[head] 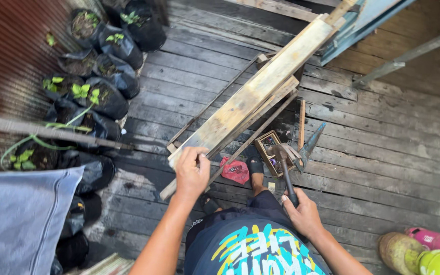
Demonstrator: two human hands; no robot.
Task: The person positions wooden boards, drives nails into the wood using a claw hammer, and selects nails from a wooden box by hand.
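Left hand (191, 172) clenched on the near end of a pale wooden plank (253, 91) running from frame centre to upper right. Right hand (304, 213) gripped a hammer (284, 165) handle, lower centre, head beside a small wooden box (267, 148) on the plank floor (383, 153).

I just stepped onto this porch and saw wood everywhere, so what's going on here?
A person stands on a weathered plank floor, seen from above. Their left hand pinches something small, too small to identify, at the near end of a long pale plank that slants up over thinner battens. Their right hand grips a claw hammer, head hanging above a small wooden box on the floor. A red bag lies nearby, and seedlings in black grow bags line the left side.
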